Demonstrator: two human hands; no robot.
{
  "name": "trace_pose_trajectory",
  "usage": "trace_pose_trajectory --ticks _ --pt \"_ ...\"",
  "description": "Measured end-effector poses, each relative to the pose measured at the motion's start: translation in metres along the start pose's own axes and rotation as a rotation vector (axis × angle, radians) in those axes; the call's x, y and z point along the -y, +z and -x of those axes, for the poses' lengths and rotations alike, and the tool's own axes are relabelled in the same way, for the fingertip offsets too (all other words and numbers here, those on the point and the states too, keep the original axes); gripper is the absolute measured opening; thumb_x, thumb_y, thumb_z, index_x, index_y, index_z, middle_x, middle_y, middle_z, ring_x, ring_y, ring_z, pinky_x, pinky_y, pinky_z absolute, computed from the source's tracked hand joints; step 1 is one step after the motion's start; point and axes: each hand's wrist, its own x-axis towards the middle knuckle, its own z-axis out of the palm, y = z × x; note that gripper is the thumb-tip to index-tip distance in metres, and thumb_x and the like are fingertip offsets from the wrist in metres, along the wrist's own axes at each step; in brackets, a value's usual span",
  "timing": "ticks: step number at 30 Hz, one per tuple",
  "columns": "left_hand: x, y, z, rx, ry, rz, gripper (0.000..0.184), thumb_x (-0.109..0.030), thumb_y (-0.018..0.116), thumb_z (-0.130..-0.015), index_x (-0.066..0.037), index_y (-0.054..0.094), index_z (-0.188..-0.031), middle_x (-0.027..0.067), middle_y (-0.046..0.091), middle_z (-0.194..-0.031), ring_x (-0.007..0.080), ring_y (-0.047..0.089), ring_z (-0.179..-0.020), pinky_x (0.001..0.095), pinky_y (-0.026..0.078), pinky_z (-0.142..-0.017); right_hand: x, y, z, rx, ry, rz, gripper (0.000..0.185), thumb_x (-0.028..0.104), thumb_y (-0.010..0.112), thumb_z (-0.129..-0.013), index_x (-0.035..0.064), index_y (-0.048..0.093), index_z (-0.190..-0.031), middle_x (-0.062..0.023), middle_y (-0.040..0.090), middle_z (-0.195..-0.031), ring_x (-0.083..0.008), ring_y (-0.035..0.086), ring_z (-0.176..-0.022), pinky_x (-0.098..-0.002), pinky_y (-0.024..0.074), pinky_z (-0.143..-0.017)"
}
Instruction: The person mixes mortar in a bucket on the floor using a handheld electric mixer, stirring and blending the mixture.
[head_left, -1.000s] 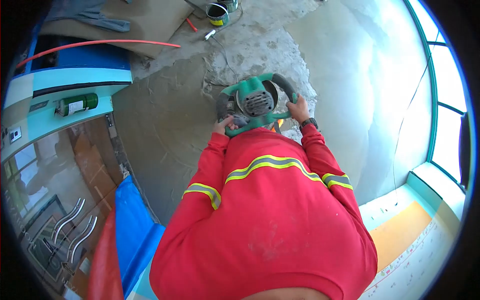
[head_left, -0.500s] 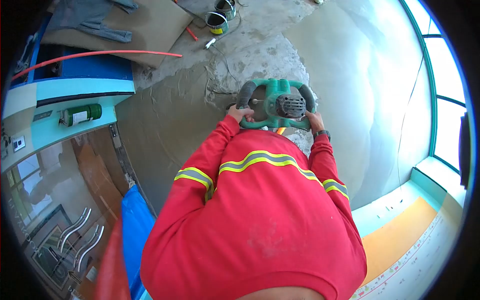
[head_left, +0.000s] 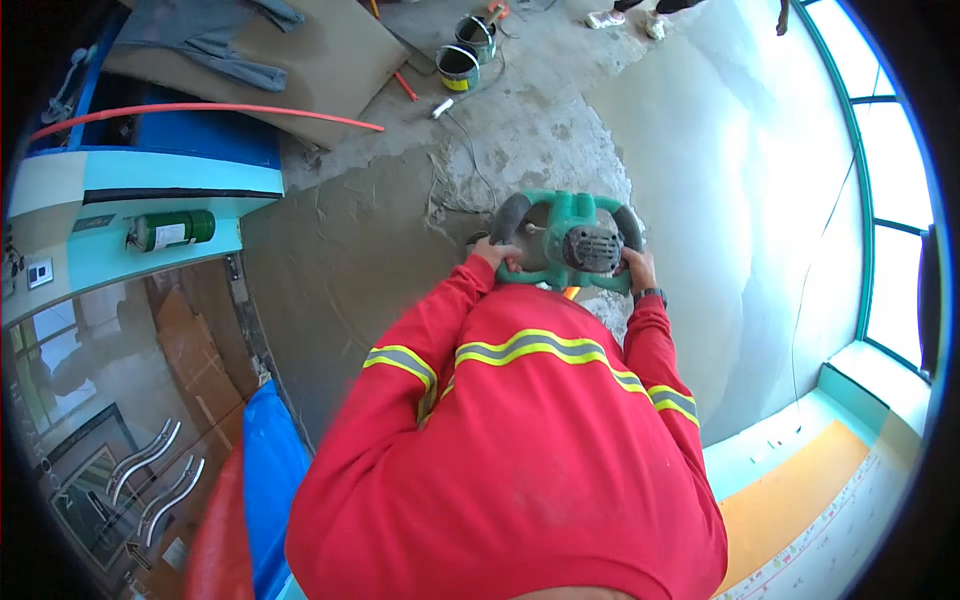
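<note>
A green hand-held power mixer (head_left: 570, 212) with a dark vented motor end stands in front of my body at the middle of the view. My left hand (head_left: 496, 253) is wrapped round the lower left of its looped handle. On the opposite side, my right hand (head_left: 639, 268) grips the right part of the handle, with a dark watch (head_left: 650, 296) on that wrist. My red sleeves and torso hide the mixer's lower end; only a bit of orange shows beneath it. Around it lie rough concrete floor (head_left: 545, 130) and smoother grey screed (head_left: 340, 235).
Two black buckets (head_left: 458, 68) stand ahead, with a white connector (head_left: 443, 107) and cable near them. A person's shoes (head_left: 605, 19) show at the top. Left are a cardboard sheet (head_left: 350, 60), a red pipe (head_left: 230, 107) and a green cylinder (head_left: 172, 230). Windows (head_left: 895, 160) line the right.
The view has tilted up a little, so the mixer and my hands appear slightly lower and further right. Another person's feet and hand have come into view at the top. Both hands keep their grip.
</note>
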Motion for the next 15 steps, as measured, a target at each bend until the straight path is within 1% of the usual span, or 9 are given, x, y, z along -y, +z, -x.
trace_pose_trajectory --ticks 1,4,5,8,9,11,14,15 --pt "0.002 -0.002 -0.002 -0.016 0.015 0.014 0.012 -0.004 0.063 -0.070 0.002 0.055 -0.064 0.0120 0.054 -0.054 0.0241 0.055 -0.046 0.0393 0.050 -0.053 -0.001 0.002 0.000 -0.014 -0.011 0.010 0.013 0.010 0.067 -0.066 0.0024 0.057 -0.068 -0.0046 0.051 -0.055 -0.0171 0.052 -0.042 -0.0312 0.0435 -0.040" --pt "0.014 -0.014 -0.002 0.010 -0.081 0.125 0.013 -0.003 0.065 -0.072 0.001 0.056 -0.064 0.0100 0.056 -0.056 0.0216 0.056 -0.050 0.0364 0.048 -0.054 -0.004 0.005 0.002 0.033 -0.025 0.000 0.013 0.011 0.067 -0.067 0.0021 0.057 -0.067 -0.0048 0.051 -0.055 -0.0174 0.052 -0.042 -0.0311 0.0441 -0.041" --pt "0.019 -0.015 -0.005 -0.032 -0.075 0.166 0.011 -0.003 0.066 -0.069 0.003 0.057 -0.067 0.0110 0.056 -0.055 0.0217 0.057 -0.047 0.0337 0.049 -0.051 -0.004 0.006 0.004 0.032 -0.033 0.007 0.013 0.010 0.067 -0.066 0.0019 0.057 -0.067 -0.0050 0.051 -0.055 -0.0175 0.053 -0.042 -0.0313 0.0443 -0.041" --pt "0.028 -0.025 -0.009 -0.035 -0.072 0.111 0.010 -0.002 0.066 -0.069 0.002 0.058 -0.069 0.0109 0.057 -0.056 0.0210 0.058 -0.047 0.0332 0.049 -0.049 -0.005 0.013 0.008 0.031 -0.054 0.018 0.014 0.010 0.067 -0.066 0.0014 0.057 -0.068 -0.0055 0.052 -0.054 -0.0180 0.053 -0.042 -0.0318 0.0449 -0.041" --pt "0.030 -0.027 -0.010 -0.064 -0.079 0.066 0.011 -0.002 0.066 -0.069 0.002 0.057 -0.068 0.0106 0.056 -0.056 0.0218 0.057 -0.048 0.0348 0.049 -0.050 -0.005 0.015 0.008 0.020 -0.034 0.013 0.014 0.011 0.067 -0.066 0.0010 0.057 -0.069 -0.0058 0.052 -0.055 -0.0182 0.053 -0.042 -0.0320 0.0457 -0.041" --pt "0.011 -0.019 0.001 -0.114 -0.097 -0.024 0.013 -0.003 0.067 -0.070 0.002 0.056 -0.065 0.0098 0.053 -0.055 0.0233 0.057 -0.050 0.0378 0.049 -0.053 -0.013 0.014 0.003 0.030 -0.046 0.043 0.014 0.010 0.067 -0.066 0.0008 0.057 -0.070 -0.0059 0.052 -0.056 -0.0183 0.053 -0.042 -0.0323 0.0460 -0.041" --pt "0.021 -0.025 -0.009 -0.075 -0.124 0.066 0.012 -0.003 0.067 -0.069 0.002 0.056 -0.066 0.0107 0.055 -0.056 0.0238 0.058 -0.050 0.0386 0.051 -0.055 -0.014 0.013 0.002 0.029 -0.047 0.058 0.015 0.012 0.066 -0.068 0.0015 0.057 -0.069 -0.0045 0.051 -0.055 -0.0165 0.051 -0.043 -0.0306 0.0439 -0.042" --pt "0.026 -0.028 -0.013 -0.067 -0.132 0.065 0.012 -0.004 0.067 -0.068 0.002 0.057 -0.067 0.0106 0.056 -0.056 0.0236 0.059 -0.050 0.0367 0.050 -0.053 -0.015 0.015 0.004 0.026 -0.043 0.057 0.015 0.013 0.066 -0.069 0.0018 0.057 -0.068 -0.0038 0.050 -0.055 -0.0156 0.051 -0.043 -0.0296 0.0428 -0.043"
